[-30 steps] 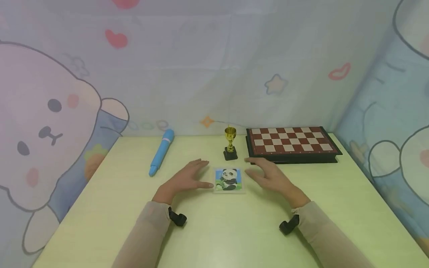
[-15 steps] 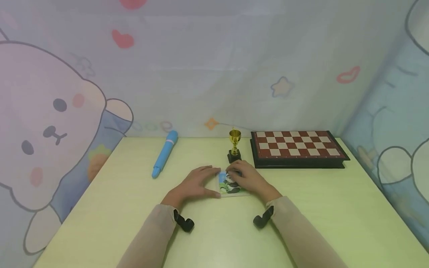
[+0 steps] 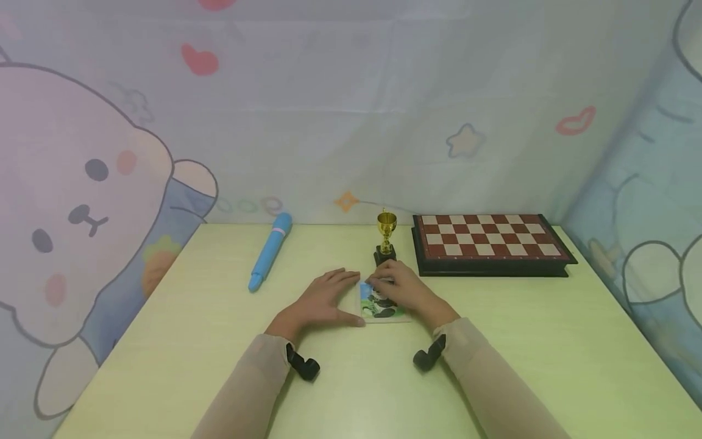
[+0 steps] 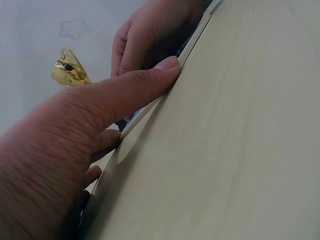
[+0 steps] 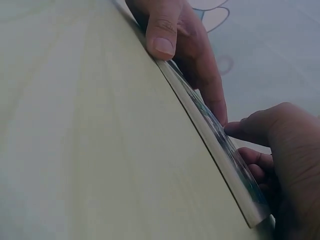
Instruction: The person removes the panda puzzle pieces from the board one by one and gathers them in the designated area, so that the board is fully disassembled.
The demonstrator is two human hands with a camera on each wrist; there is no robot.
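A flat square panda picture (image 3: 378, 306) with a thin pale frame lies on the table between the hands. My left hand (image 3: 319, 300) spans its left side, thumb along the near edge and fingers at the far corner. In the left wrist view, the left thumb (image 4: 150, 80) presses that pale edge. My right hand (image 3: 408, 289) reaches over the picture's right part and hides it. One fingertip (image 5: 235, 129) of it touches the picture's face in the right wrist view. Its other fingers show curled; whether they grip the frame I cannot tell.
A gold trophy cup (image 3: 386, 225) on a black base stands just beyond the right hand. At the back right lies a folded chessboard box (image 3: 488, 244), and a blue microphone-shaped stick (image 3: 270, 251) lies at the left. A printed cloth (image 3: 307, 110) backs the pale table (image 3: 351, 390).
Both hands were apart from the picture at first. The left hand closed in on its left side, and the right hand moved left over it, then shifted only slightly.
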